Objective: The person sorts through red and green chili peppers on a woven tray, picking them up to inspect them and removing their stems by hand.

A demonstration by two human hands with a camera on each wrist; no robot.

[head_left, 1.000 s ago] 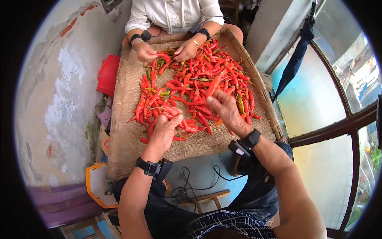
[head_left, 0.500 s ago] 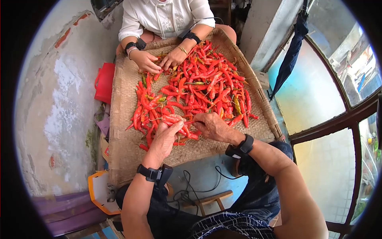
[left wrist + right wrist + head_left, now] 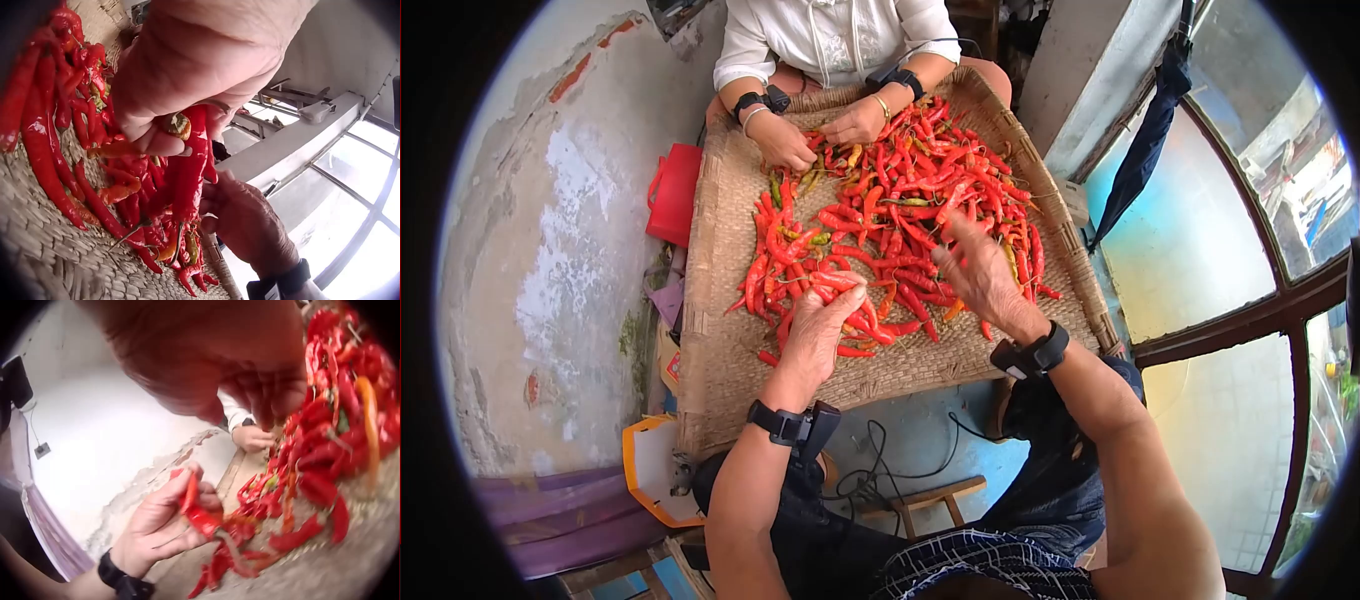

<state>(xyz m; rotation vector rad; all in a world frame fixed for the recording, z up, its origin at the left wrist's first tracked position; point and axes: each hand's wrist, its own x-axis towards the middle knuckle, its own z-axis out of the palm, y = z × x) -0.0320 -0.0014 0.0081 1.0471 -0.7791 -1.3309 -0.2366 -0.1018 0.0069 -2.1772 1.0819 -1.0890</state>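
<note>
Left hand (image 3: 810, 335): fingers clamped on a few red peppers (image 3: 190, 165), thumb across them in the head view. Left wrist view shows the held peppers bunched, at least one stem hanging from their lower end, a stem cap by the fingers. These peppers are over the near left part of the tray (image 3: 725, 385), beside the pile (image 3: 910, 215).

Right hand (image 3: 990, 280): over the right part of the pile, apart from the left hand. Fingers look apart in the head view, blurry. Can't tell if the fingertips touch any pepper.

Pile: mostly red, a few orange and green ones mixed in, lying on the woven tray. Spreads from the far edge to near the left hand, heaviest center-right.

Other person (image 3: 835, 45): white top, at the far side of the tray, both hands low over the far end of the pile. Exact grip too small to tell.

Around: red bag (image 3: 673, 195) left of the tray by the worn wall (image 3: 550, 330); dark folded umbrella (image 3: 1145, 140) hanging right, by the window (image 3: 1200, 215). Black cables (image 3: 880, 475) on the floor near a wooden stool (image 3: 925, 497), purple cloth (image 3: 565, 520) low left. Black bands on both wrists.
</note>
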